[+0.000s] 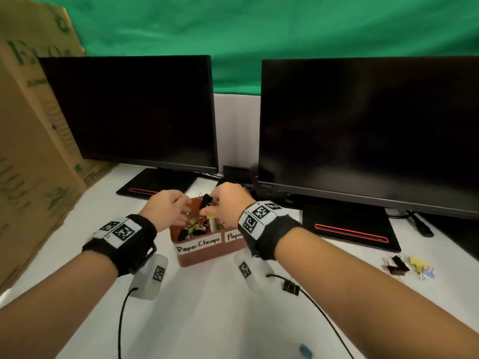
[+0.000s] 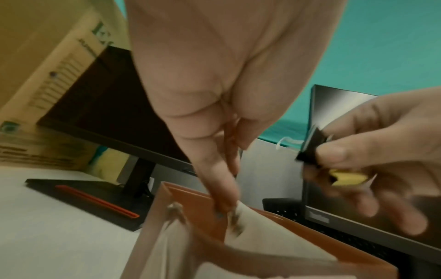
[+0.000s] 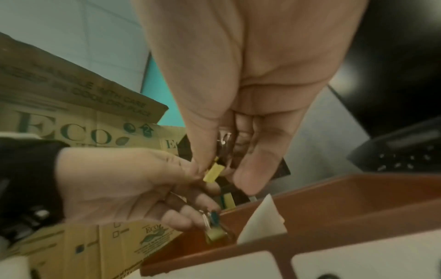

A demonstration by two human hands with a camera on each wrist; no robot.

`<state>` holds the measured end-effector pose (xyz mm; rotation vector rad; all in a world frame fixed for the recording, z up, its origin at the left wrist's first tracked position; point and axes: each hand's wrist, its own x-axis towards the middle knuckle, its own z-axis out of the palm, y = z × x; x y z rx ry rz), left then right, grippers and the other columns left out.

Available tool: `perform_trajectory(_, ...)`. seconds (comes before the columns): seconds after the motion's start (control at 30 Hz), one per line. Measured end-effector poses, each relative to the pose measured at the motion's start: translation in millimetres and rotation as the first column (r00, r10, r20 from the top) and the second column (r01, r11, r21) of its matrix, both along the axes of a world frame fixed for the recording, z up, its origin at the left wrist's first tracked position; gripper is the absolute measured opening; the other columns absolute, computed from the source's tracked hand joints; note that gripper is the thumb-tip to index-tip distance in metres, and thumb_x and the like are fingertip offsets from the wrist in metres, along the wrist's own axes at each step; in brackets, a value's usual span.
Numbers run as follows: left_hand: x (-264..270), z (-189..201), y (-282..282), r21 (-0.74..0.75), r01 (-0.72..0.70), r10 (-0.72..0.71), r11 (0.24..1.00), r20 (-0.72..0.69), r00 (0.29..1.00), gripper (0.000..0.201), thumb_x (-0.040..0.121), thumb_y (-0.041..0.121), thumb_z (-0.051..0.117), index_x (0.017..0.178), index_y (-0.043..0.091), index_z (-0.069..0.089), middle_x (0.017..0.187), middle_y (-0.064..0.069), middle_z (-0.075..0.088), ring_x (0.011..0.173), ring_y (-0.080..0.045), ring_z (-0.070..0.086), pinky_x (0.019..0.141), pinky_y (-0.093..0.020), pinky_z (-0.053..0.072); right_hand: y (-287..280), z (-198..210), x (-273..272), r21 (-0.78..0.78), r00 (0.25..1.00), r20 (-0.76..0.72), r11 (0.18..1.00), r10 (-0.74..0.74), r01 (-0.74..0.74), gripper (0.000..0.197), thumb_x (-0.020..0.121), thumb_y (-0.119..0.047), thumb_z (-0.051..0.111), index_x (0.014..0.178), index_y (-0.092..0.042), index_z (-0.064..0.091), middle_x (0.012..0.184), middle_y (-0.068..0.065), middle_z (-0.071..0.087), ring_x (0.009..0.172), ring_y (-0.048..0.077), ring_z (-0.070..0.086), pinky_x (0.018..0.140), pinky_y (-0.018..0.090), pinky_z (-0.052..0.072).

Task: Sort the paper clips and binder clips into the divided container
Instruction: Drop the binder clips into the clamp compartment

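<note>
A brown divided container [image 1: 207, 257] stands on the white table, its left compartment labelled "Paper Clamps" and holding several coloured binder clips. A white divider [image 3: 260, 220] splits it. My right hand [image 1: 210, 206] hovers over the container and pinches a black binder clip [image 2: 312, 143] together with a yellow clip [image 3: 212, 172]. My left hand [image 1: 181, 206] reaches down into the left compartment with curled fingers. Its fingertips seem to hold a small blurred binder clip [image 3: 211, 220] with a silver handle. The two hands nearly touch.
Two dark monitors [image 1: 134, 112] [image 1: 368, 130] stand behind the container on flat stands. A cardboard box [image 1: 31, 151] fills the left side. Loose black, yellow and blue clips [image 1: 407, 265] lie at the right, and one black binder clip [image 1: 290, 288] lies under my right forearm. Wrist cables trail across the table.
</note>
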<state>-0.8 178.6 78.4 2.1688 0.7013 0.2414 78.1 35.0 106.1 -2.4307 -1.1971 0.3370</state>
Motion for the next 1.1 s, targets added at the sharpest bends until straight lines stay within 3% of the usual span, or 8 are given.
perform_trajectory(0.17, -8.0, 1.9, -2.7, 0.068, 0.041, -0.045, 0.997, 0.062, 0.997, 0.028, 0.1, 0.029, 0.036, 0.118, 0.023, 0.056, 0.11, -0.001, 0.064, 0.097, -0.015, 0.062, 0.087, -0.035, 0.054, 9.3, -12.6, 1.2, 0.096, 0.994, -0.106, 0.995, -0.029, 0.039, 0.044, 0.087, -0.039, 0.062, 0.123, -0.013, 0.058, 0.113, 0.006, 0.066, 0.099, 0.02, 0.065, 0.089, 0.036, 0.055)
perform_trajectory(0.27, -21.2, 6.1, -40.1, 0.178, 0.185, -0.211, 0.966, 0.144, 0.967, 0.018, 0.097, 0.028, 0.044, 0.106, 0.027, 0.059, 0.096, 0.009, 0.063, 0.087, -0.004, 0.062, 0.075, -0.024, 0.053, -36.5, -21.4, 6.1, 0.191, 0.996, -0.084, 0.982, 0.026, -0.009, 0.025, 0.087, -0.032, 0.064, 0.109, -0.02, 0.065, 0.105, -0.003, 0.068, 0.093, 0.011, 0.062, 0.087, 0.028, 0.052)
perform_trajectory(0.33, -28.8, 3.0, -72.4, 0.236, 0.309, -0.35, 0.921, 0.157, 0.924, 0.01, 0.094, 0.027, 0.051, 0.096, 0.028, 0.06, 0.09, 0.012, 0.061, 0.08, -0.002, 0.06, 0.069, -0.02, 0.051, -77.1, -34.3, 11.6, 0.067, 0.994, -0.022, 0.992, 0.109, -0.107, 0.021, 0.087, -0.026, 0.064, 0.107, -0.021, 0.067, 0.104, -0.007, 0.066, 0.085, 0.006, 0.057, 0.081, 0.022, 0.045)
perform_trajectory(0.4, -33.2, -8.0, -103.3, 0.263, 0.478, -0.522, 0.838, 0.13, 0.843, 0.006, 0.09, 0.027, 0.057, 0.092, 0.03, 0.062, 0.086, 0.013, 0.058, 0.077, -0.006, 0.056, 0.066, -0.018, 0.049, -115.9, -50.8, 14.4, -0.167, 0.986, -0.006, 0.972, 0.165, -0.163, 0.027, 0.086, -0.024, 0.065, 0.113, -0.023, 0.066, 0.112, -0.005, 0.062, 0.089, 0.01, 0.055, 0.082, 0.021, 0.042)
perform_trajectory(0.5, -33.2, -37.0, -145.7, 0.237, 0.742, -0.762, 0.627, -0.013, 0.648, 0.012, 0.084, 0.034, 0.065, 0.096, 0.032, 0.064, 0.087, 0.018, 0.051, 0.076, -0.002, 0.051, 0.067, -0.007, 0.04, -149.7, -78.1, 12.2, -0.375, 0.969, -0.043, 0.895, 0.243, -0.241, 0.025, 0.082, -0.024, 0.064, 0.107, -0.025, 0.067, 0.114, 0.002, 0.063, 0.102, 0.022, 0.06, 0.091, 0.038, 0.05)
perform_trajectory(0.67, -34.6, -82.1, -193.4, 0.072, 0.909, -0.879, 0.41, -0.234, 0.415, 0.037, 0.08, 0.035, 0.071, 0.115, 0.03, 0.062, 0.102, 0.017, 0.041, 0.087, 0.003, 0.044, 0.077, -0.002, 0.034, -175.4, -98.4, 6.5, -0.35, 0.982, -0.066, 0.917, 0.178, -0.19, 0.034, 0.087, -0.016, 0.061, 0.121, -0.016, 0.064, 0.133, 0.008, 0.053, 0.12, 0.025, 0.05, 0.102, 0.029, 0.037)
perform_trajectory(0.9, -28.3, -88.7, -204.9, 0.067, 0.908, -0.856, 0.414, -0.311, 0.413, 0.021, 0.082, 0.019, 0.067, 0.104, 0.016, 0.066, 0.097, 0.007, 0.047, 0.068, 0.005, 0.046, 0.069, 0.0, 0.037, -205.4, -109.8, 10.5, -0.245, 0.994, -0.098, 0.967, 0.046, -0.069, 0.021, 0.08, -0.012, 0.068, 0.101, -0.009, 0.07, 0.105, 0.009, 0.067, 0.093, 0.021, 0.059, 0.083, 0.024, 0.045)
perform_trajectory(1.1, 0.3, -82.4, -199.8, 0.141, 0.838, -0.769, 0.527, -0.341, 0.541, 0.015, 0.077, 0.02, 0.068, 0.092, 0.018, 0.067, 0.082, 0.015, 0.048, 0.066, 0.004, 0.048, 0.063, -0.002, 0.038, -235.3, -88.8, 33.3, -0.182, 0.996, -0.002, 0.98, -0.088, 0.086, 0.02, 0.081, -0.017, 0.069, 0.101, -0.014, 0.068, 0.098, -0.003, 0.049, 0.091, 0.014, 0.05, 0.079, 0.02, 0.04)
